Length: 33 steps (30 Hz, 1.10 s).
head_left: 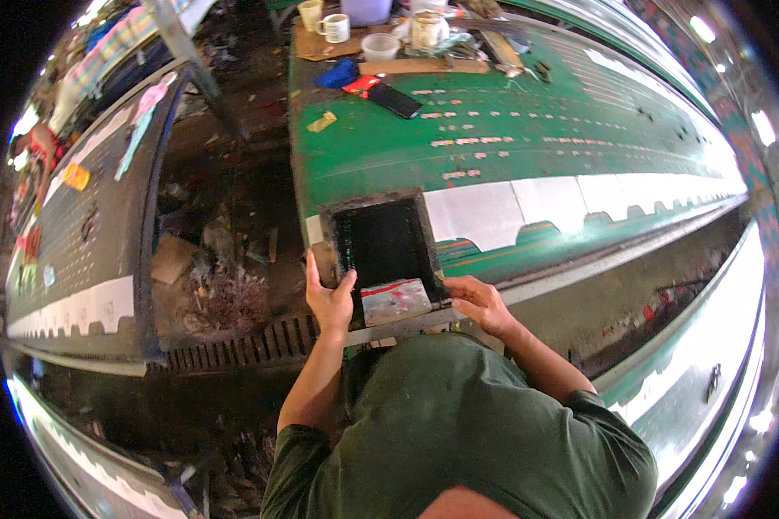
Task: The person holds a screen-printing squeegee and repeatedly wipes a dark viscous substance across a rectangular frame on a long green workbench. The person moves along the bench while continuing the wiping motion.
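At the near left end of a long green table [363, 160] lies a screen-printing frame [374, 201] with a dark mesh. My left hand [330, 300] grips its left side, fingers along the outer edge and thumb over the top. My right hand [481, 306] is closed on its near right corner, its fingertips partly hidden. A greyish panel smeared with red [395, 300] spans the near end of the frame, between my hands. White cut pieces [474, 212] lie in a row to the right of the frame, and a bit of white shows at its left.
Toward the far end sit a mug [334, 28], a bowl [380, 46], a jar [426, 31], a dark phone [395, 100] and blue cloth [337, 75]. Across a littered floor gap stands another table [104, 225] with a yellow container [76, 177]; a person's arm [43, 164] is there.
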Motion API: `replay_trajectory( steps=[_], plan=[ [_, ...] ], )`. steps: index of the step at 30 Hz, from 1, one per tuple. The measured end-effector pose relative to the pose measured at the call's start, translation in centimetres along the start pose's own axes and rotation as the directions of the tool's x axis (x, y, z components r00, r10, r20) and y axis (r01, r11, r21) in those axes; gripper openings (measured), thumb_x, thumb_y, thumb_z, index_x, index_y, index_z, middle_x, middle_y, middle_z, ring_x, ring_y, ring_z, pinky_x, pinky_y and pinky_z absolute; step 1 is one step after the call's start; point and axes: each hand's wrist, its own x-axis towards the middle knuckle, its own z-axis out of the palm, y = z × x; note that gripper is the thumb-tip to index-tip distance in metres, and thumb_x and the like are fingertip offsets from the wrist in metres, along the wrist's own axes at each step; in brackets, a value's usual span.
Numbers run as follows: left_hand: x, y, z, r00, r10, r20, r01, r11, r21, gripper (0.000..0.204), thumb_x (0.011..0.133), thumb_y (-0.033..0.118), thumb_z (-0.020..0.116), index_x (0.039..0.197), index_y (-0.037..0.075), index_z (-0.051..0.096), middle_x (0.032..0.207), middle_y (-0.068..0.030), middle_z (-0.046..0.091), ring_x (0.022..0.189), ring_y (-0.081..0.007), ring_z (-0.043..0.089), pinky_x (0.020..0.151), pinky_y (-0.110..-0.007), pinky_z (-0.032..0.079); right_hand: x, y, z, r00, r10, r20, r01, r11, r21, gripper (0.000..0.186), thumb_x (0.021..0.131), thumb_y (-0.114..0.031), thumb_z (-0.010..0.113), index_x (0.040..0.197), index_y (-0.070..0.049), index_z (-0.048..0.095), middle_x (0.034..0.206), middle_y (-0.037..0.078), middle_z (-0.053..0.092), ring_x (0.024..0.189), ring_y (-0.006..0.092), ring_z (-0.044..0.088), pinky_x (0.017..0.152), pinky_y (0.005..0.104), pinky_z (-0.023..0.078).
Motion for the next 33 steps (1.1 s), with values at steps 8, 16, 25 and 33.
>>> replay_trajectory(
  steps=[8,16,25,33],
  plan=[
    [-0.1,1.7,-0.1,0.998,-0.062,-0.012,0.063,0.982,0.178,0.103,0.087,0.009,0.095,0.176,0.002,0.043,0.17,-0.022,0.059,0.152,-0.0294,0.059,0.125,-0.042,0.047,1.2,-5.5,-0.3,0.95,-0.306,-0.055,0.249,0.855,-0.455,0.032,0.101,-0.001,0.077,0.133,-0.001,0.079,0.123,0.019,0.08,0.107,0.0304,0.081,0.092,0.0428,0.067],
    [0.3,0.4,-0.1,0.996,-0.084,-0.024,0.088,0.958,0.272,0.104,0.086,0.015,0.095,0.176,0.003,0.044,0.165,-0.0222,0.064,0.148,-0.0319,0.064,0.124,-0.044,0.049,3.4,-9.0,4.3,0.684,-0.516,0.516,0.725,0.408,-0.554,0.041,0.093,-0.015,0.086,0.132,-0.011,0.079,0.134,0.014,0.077,0.123,0.032,0.073,0.108,0.0495,0.058],
    [0.6,0.6,-1.0,0.976,-0.216,-0.007,0.215,0.974,-0.075,0.068,0.109,0.017,0.077,0.17,-0.001,0.053,0.147,-0.0114,0.072,0.129,-0.0202,0.069,0.111,-0.036,0.052,6.7,-8.9,7.4,0.773,-0.441,0.457,0.603,0.287,-0.744,0.041,0.096,-0.006,0.072,0.136,-0.006,0.076,0.123,0.012,0.076,0.119,0.0336,0.072,0.105,0.0482,0.058],
    [1.4,0.8,-1.7,0.988,-0.154,0.019,0.153,0.988,0.015,0.067,0.103,0.007,0.082,0.165,0.0,0.059,0.143,-0.012,0.074,0.123,-0.0191,0.071,0.106,-0.038,0.058,12.1,-11.3,5.1,0.827,-0.14,0.545,0.544,0.444,-0.712,0.031,0.1,-0.005,0.07,0.13,-0.005,0.076,0.118,0.018,0.078,0.121,0.0417,0.072,0.105,0.0537,0.059]
  ],
)
